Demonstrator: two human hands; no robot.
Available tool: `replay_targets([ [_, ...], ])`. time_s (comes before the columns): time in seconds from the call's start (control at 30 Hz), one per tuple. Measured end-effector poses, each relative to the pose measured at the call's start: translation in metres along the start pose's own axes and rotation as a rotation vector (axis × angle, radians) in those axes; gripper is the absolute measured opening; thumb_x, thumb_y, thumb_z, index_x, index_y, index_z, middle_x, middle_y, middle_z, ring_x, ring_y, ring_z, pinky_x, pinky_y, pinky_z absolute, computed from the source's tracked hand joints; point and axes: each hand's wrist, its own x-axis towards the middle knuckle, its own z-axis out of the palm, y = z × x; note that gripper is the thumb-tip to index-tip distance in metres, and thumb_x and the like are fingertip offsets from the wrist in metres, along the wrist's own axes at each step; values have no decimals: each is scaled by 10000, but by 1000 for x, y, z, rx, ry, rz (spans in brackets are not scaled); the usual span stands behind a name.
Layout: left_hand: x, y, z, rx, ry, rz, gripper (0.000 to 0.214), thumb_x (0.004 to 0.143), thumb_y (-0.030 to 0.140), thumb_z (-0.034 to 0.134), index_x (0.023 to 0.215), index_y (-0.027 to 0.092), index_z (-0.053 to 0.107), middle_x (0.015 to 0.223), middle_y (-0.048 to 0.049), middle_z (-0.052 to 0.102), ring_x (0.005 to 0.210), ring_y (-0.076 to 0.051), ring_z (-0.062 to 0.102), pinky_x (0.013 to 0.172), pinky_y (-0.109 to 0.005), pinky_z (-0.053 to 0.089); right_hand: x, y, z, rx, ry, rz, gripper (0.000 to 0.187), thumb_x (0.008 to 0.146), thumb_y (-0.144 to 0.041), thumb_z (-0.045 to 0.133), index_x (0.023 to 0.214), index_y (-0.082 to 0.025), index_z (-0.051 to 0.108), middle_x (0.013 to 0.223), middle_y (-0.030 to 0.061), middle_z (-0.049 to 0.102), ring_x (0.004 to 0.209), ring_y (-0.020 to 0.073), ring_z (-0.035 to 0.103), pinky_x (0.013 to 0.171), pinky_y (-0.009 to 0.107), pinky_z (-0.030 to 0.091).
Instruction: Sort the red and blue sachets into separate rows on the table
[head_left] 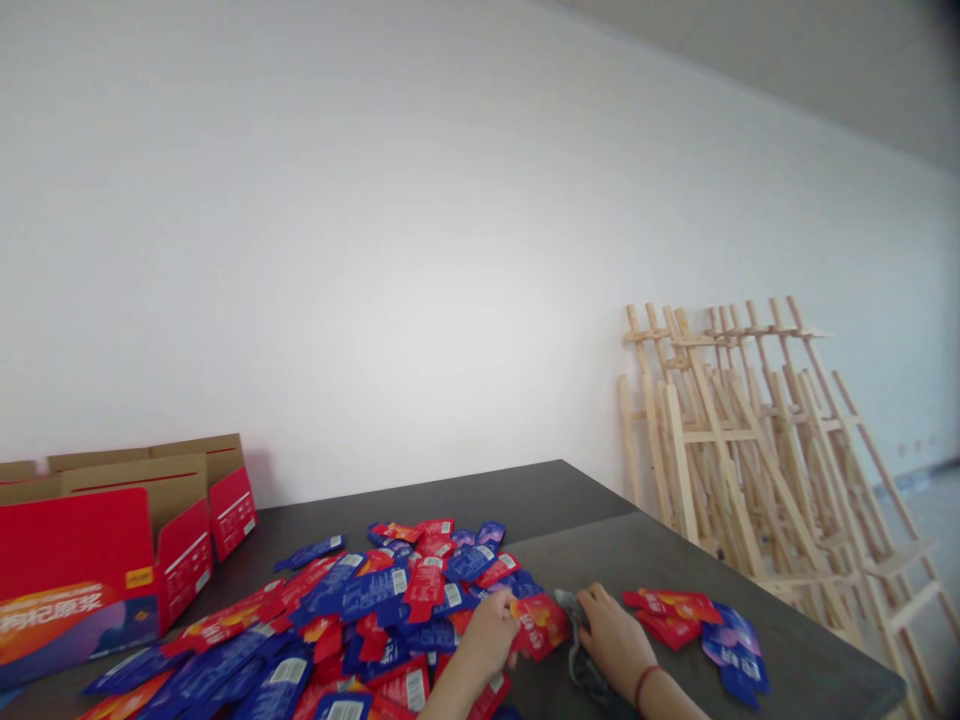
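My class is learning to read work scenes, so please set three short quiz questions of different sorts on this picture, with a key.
1. True or false: the left hand holds a red packet.
2. What does the right hand rest on? A) a grey cloth B) a carton C) an easel
3. Fill in: the open red carton stands at the table's ____ side as the camera sees it.

Key:
1. True; the fingers pinch it at the edge of the pile of red and blue packets.
2. A; a small stack of packets lies just right of that hand.
3. Left; the wooden easels lean on the wall at the right.
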Motion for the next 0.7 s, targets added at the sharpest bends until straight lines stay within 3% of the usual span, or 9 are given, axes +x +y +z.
replay_targets([
  [0.1,-1,-1,0,12,3,-16,140,724,162,423,811,174,532,458,50,524,370,-130,472,434,-219,318,0,-6,-17,98,26,-11,250,794,-156,425,980,-217,581,1049,66,579,940,182,597,757,256,433],
  [0.2,-3,-2,5,-16,-51,-16,150,755,235,454,821,167,571,491,23,559,397,-141,523,427,-220,340,-9,-30,-28,264,18,-249,292,760,-166,447,1010,-242,578,1115,45,563,1000,166,561,835,242,410],
  [0.3,-6,-3,8,-11,-104,3,210,798,292,439,830,168,605,518,6,581,409,-139,539,426,-222,365,-18,-53,-23,310,-38,-419,359,706,-162,487,1039,-249,590,1189,41,547,1073,183,513,917,259,374],
  [0.47,-11,-2,10,67,-69,-29,239,793,191,386,868,155,610,519,-6,588,417,-156,550,422,-235,375,-17,-52,-1,217,-11,-306,407,715,-128,455,1085,-224,594,1232,71,534,1113,212,490,936,293,373],
  [0.7,-16,17,-2,266,-7,1,255,779,116,349,824,160,596,503,9,571,430,-174,591,436,-224,372,6,-1,10,71,-23,-92,335,745,-105,442,1015,-197,617,1106,91,589,1062,219,548,859,293,425],
])
